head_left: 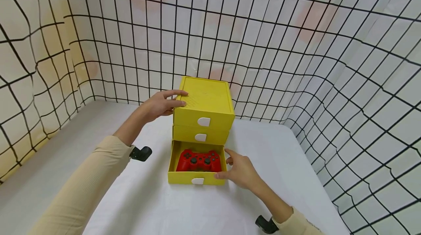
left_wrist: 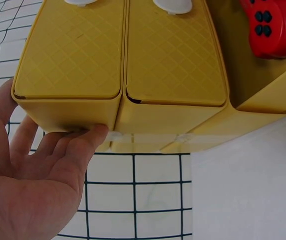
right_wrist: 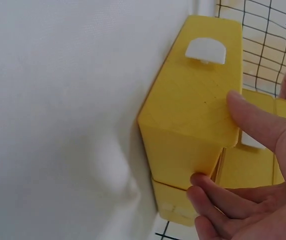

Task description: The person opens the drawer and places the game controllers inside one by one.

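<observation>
A yellow three-drawer box stands on the white surface, its two upper drawers pushed in. Its bottom drawer is pulled out toward me, and a red game controller lies inside. My left hand rests at the box's upper left edge, some fingers on the top and others against the side, as the left wrist view also shows. At the drawer's right front corner, my right hand has its thumb on the front face and its fingertips against the side wall. Each drawer front has a white rounded tab.
White cloth covers the table around the box. Black wire mesh walls the table at the back and both sides, with white sheeting behind it. Beige sleeves and a black wrist device show on the arms.
</observation>
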The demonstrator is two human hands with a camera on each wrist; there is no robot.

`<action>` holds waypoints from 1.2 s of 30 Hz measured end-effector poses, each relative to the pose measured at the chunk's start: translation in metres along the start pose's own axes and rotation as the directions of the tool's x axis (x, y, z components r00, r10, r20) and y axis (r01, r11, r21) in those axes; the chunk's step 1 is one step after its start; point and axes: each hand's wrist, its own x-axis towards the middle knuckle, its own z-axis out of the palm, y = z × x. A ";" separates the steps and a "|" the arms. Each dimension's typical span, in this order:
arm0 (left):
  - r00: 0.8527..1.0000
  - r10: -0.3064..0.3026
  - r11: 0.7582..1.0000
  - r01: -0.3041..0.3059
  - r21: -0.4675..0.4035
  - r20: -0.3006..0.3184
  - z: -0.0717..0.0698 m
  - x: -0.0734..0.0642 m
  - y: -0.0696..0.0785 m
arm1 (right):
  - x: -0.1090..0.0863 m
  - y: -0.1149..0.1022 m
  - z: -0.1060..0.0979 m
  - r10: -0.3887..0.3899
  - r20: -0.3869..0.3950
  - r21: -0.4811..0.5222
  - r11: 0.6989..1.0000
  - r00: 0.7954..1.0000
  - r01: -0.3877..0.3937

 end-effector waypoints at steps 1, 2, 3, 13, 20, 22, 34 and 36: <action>1.000 -0.001 1.000 0.001 -0.002 0.002 0.000 0.000 0.000 | 0.001 0.001 0.001 -0.005 -0.005 0.010 1.000 1.000 0.005; 1.000 -0.001 1.000 0.001 -0.003 0.003 0.000 0.000 -0.001 | 0.002 0.001 0.002 -0.009 -0.012 0.019 1.000 1.000 0.009; 1.000 -0.001 1.000 0.001 -0.003 0.006 0.000 0.000 -0.001 | 0.003 0.002 0.002 -0.013 -0.021 0.029 1.000 1.000 0.013; 1.000 -0.007 1.000 0.007 -0.005 0.003 -0.001 0.001 -0.001 | 0.013 0.006 0.009 -0.032 -0.111 0.108 0.993 0.993 0.044; 1.000 0.000 1.000 0.000 -0.004 -0.005 0.000 0.000 0.000 | 0.017 0.008 0.014 -0.005 -0.161 0.170 0.985 0.987 0.033; 1.000 0.004 1.000 -0.004 -0.004 -0.005 0.000 0.000 0.000 | 0.019 0.008 0.015 -0.007 -0.175 0.187 0.982 0.985 0.040; 1.000 -0.011 0.999 0.011 -0.032 -0.004 0.000 0.000 0.000 | 0.032 0.011 0.025 -0.042 -0.323 0.246 0.961 0.946 0.126; 1.000 -0.014 0.999 0.014 -0.036 -0.003 0.000 0.001 0.000 | 0.033 0.012 0.026 -0.052 -0.333 0.244 0.960 0.942 0.139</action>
